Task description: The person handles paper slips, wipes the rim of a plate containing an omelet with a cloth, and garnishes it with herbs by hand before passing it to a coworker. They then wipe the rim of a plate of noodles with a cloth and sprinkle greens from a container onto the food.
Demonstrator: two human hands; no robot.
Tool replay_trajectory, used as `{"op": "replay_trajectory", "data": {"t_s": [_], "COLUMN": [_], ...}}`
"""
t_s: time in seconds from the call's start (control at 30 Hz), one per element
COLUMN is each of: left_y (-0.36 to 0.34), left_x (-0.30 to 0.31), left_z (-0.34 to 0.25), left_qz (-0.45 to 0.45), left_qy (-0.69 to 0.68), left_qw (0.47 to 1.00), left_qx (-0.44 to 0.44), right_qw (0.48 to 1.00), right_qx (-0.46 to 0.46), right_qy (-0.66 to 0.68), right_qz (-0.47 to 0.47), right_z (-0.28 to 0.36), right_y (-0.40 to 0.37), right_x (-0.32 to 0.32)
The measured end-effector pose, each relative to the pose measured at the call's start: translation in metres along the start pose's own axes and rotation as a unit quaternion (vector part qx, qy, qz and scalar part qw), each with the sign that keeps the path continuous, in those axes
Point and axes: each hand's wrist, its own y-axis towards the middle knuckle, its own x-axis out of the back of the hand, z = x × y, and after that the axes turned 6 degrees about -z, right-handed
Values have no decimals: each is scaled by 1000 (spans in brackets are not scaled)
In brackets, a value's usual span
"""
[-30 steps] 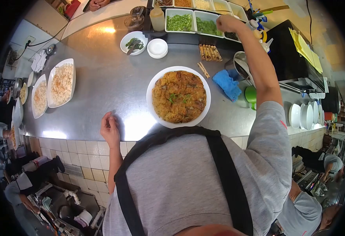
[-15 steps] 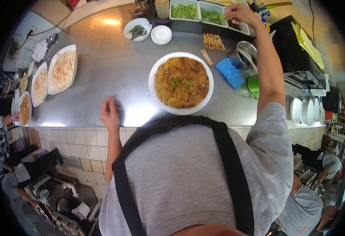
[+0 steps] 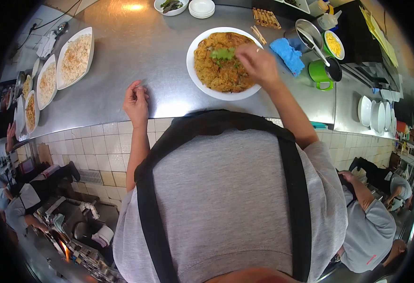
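Note:
A round white plate [image 3: 192,80] on the steel counter holds an orange-brown dish [image 3: 211,73]. Green leaves [image 3: 223,53] lie near the top middle of that food. My right hand [image 3: 258,63] is over the plate's right side, its fingertips close together beside the leaves; whether anything is between them is too small to tell. My left hand [image 3: 136,97] rests at the counter's front edge, left of the plate, with fingers loosely curled and nothing visible in them.
Oval dishes of rice [image 3: 75,60] stand at the left. Behind the plate are a bowl of greens [image 3: 171,6] and small stacked plates [image 3: 201,8]. A blue cloth [image 3: 287,55], metal pot [image 3: 304,34] and green container [image 3: 320,71] stand right. Co-workers are at both sides.
My right hand has come from the garnish trays at the back to above the plate. More green leaves lie on the food. The view has shifted, so the counter appears higher.

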Motion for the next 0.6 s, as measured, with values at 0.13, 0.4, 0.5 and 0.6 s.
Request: {"op": "replay_trajectory", "data": {"t_s": [0.13, 0.4, 0.5, 0.6], "left_y": [2, 4, 4, 3], "left_x": [1, 2, 2, -3], "left_z": [7, 6, 8, 7], "left_qz": [13, 32, 30, 19], "left_qy": [16, -3, -9, 31], "left_qw": [999, 999, 999, 997], "left_qx": [-29, -12, -10, -73], "right_qw": [993, 995, 995, 995], "right_qx": [88, 51, -94, -79], "right_qy": [-84, -83, 22, -34], "right_qz": [5, -1, -7, 42], "right_z": [3, 14, -6, -18], "right_y": [-46, -50, -31, -7], "right_x": [-3, 10, 7, 2]}}
